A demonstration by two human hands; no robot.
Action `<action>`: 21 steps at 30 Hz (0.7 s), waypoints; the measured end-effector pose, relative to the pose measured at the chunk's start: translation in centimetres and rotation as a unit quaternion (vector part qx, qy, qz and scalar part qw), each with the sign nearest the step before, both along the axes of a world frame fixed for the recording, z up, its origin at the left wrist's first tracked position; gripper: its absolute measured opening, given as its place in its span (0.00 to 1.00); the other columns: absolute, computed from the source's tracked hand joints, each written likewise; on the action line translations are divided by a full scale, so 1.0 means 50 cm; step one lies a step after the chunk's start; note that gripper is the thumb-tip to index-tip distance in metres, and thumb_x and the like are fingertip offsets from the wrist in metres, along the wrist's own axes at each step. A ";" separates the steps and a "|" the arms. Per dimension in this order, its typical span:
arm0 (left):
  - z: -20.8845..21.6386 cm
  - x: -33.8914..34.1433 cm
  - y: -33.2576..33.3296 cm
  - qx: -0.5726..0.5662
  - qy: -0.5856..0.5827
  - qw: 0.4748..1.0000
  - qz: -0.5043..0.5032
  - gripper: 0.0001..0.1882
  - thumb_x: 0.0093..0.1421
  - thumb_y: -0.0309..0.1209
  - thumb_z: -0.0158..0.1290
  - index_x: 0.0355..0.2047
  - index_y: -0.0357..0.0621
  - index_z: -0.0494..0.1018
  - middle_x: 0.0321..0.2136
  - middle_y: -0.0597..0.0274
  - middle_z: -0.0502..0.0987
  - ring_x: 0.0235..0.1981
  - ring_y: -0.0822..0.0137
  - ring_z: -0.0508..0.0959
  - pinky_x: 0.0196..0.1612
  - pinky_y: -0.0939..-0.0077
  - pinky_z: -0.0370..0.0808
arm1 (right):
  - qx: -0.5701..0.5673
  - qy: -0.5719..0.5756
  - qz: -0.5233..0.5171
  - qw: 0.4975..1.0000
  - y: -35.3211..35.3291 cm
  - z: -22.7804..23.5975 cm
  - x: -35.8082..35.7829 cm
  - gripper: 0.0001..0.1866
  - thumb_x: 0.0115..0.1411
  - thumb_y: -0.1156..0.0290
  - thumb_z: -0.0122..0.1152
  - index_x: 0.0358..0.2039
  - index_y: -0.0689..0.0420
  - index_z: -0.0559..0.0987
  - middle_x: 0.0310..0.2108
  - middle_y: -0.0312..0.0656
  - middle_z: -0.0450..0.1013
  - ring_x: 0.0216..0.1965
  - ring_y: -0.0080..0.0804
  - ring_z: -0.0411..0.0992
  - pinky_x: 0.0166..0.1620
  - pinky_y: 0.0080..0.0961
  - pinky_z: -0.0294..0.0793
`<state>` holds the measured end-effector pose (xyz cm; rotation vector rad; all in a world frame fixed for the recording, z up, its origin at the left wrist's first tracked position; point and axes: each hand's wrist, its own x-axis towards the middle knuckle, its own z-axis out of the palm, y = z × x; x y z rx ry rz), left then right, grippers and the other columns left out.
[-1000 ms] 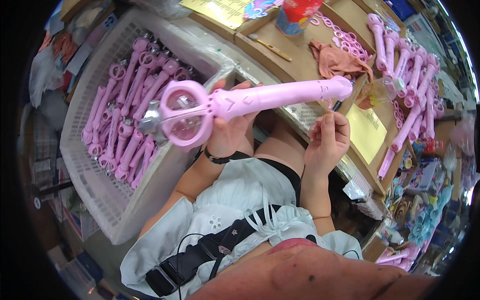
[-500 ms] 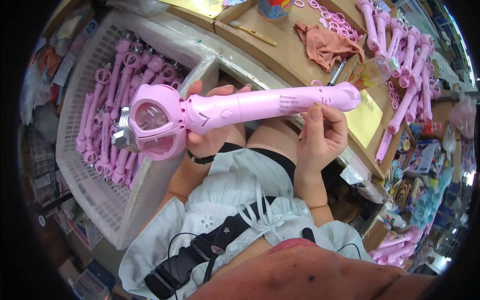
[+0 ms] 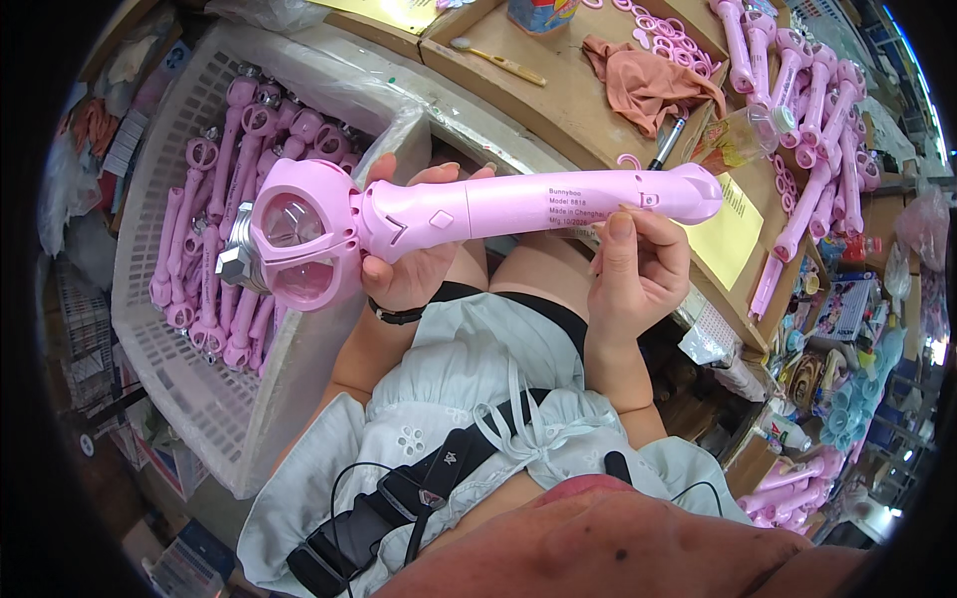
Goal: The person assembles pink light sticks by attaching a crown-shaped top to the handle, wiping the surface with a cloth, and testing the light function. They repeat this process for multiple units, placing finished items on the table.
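A pink toy wand (image 3: 508, 207) lies nearly level across my front, its clear-windowed round head and silver faceted tip at the left. My left hand (image 3: 411, 281) is closed round the handle just beside the head, with fingers showing above it and the thumb below. My right hand (image 3: 640, 267) makes a pinch, thumb against curled forefinger, at the lower edge of the handle near its rounded tail. Whatever is between those fingertips is too small to make out. Dark printing and a small diamond-shaped button face me on the handle.
At the left, a white plastic basket (image 3: 150, 234) holds several similar wands. A cardboard-edged worktop (image 3: 528, 115) carries a brown cloth (image 3: 638, 85), a toothbrush (image 3: 498, 62), a marker (image 3: 666, 145), pink rings (image 3: 670, 42), a clear bottle (image 3: 743, 138) and yellow paper (image 3: 726, 239). More wands (image 3: 817, 120) are piled far right.
The wand and both hands have shifted slightly left, with the wand's head a little higher. Both hands keep nearly the same pose.
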<state>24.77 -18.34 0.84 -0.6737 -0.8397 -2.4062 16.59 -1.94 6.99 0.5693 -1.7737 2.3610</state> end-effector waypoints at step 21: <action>-0.002 0.000 0.000 0.012 -0.020 1.000 0.009 0.45 0.53 0.54 0.55 0.65 0.61 0.44 0.62 0.47 0.53 0.63 0.31 0.42 0.62 0.37 0.42 | 0.024 0.023 -0.005 0.999 -0.001 -0.009 -0.003 0.07 0.56 0.76 0.61 0.34 0.62 0.73 0.27 0.41 0.74 0.22 0.16 0.69 0.19 0.09 0.64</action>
